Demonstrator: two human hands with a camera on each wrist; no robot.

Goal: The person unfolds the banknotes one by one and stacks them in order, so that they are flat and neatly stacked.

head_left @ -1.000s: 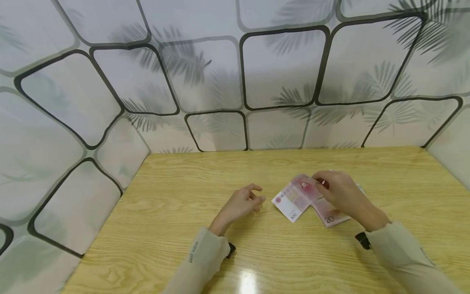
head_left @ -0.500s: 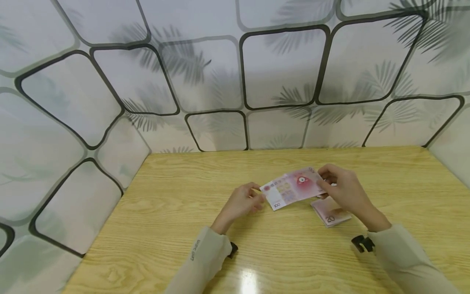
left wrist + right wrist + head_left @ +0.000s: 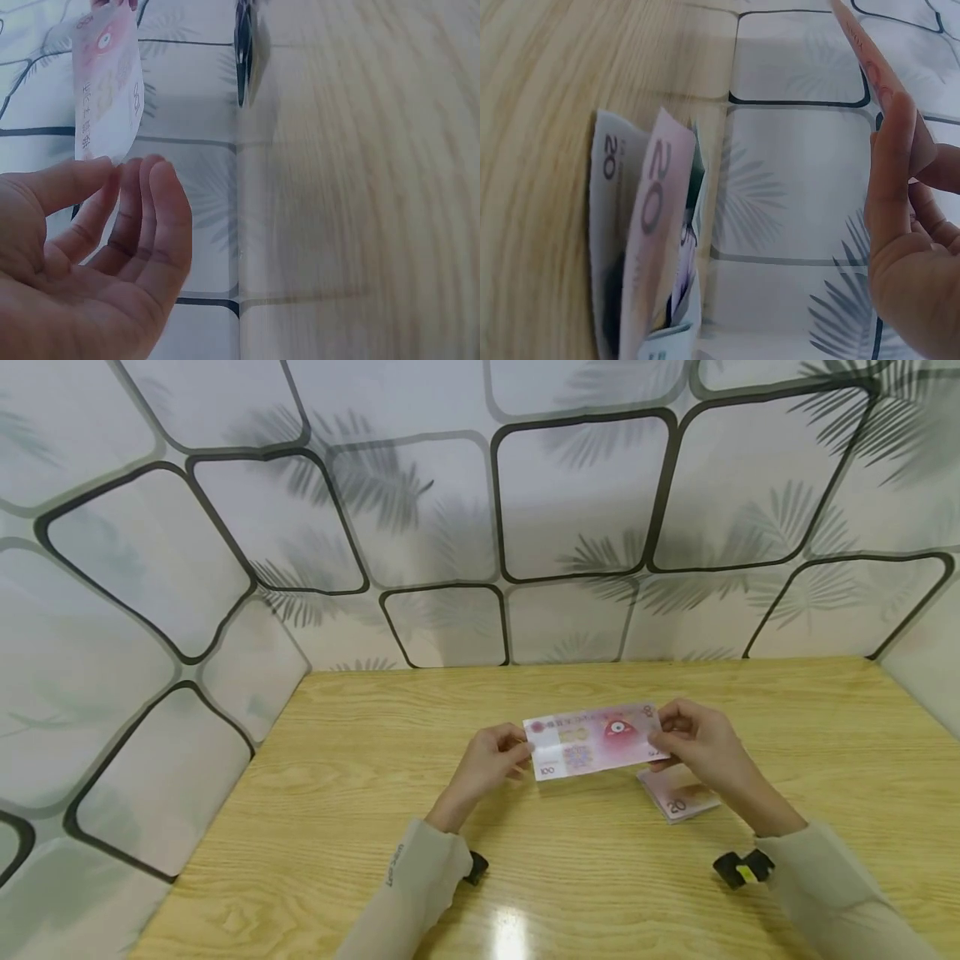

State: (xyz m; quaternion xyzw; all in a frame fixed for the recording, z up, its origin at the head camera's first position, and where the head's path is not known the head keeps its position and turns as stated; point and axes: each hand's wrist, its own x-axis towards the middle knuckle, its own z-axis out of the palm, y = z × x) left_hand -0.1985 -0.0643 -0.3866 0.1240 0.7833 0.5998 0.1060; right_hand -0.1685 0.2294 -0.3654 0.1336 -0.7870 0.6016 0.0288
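A pinkish-red 100 banknote (image 3: 588, 743) is stretched between both hands, above the table. My left hand (image 3: 495, 760) pinches its left end between thumb and fingers; the left wrist view shows the thumb and fingertips of that hand (image 3: 112, 232) at the note's edge. My right hand (image 3: 697, 743) pinches the right end, thumb in front. Below the right hand lies a small pile of banknotes (image 3: 678, 797) with a 20 note on top, partly hidden by that hand. In the right wrist view, folded 20 notes (image 3: 656, 217) stand at the pile's front, with greenish and purple notes behind.
The light wood table (image 3: 337, 777) runs back to a wall (image 3: 435, 510) papered with rounded outlines and palm leaves. Another papered wall (image 3: 112, 693) closes off the left side. Black straps (image 3: 738, 868) sit at the wrists under pale sleeves.
The right hand has lifted the 100 note off the pile and drawn it leftward and upright. The left hand has taken hold of its left end, and the note is now pulled flat.
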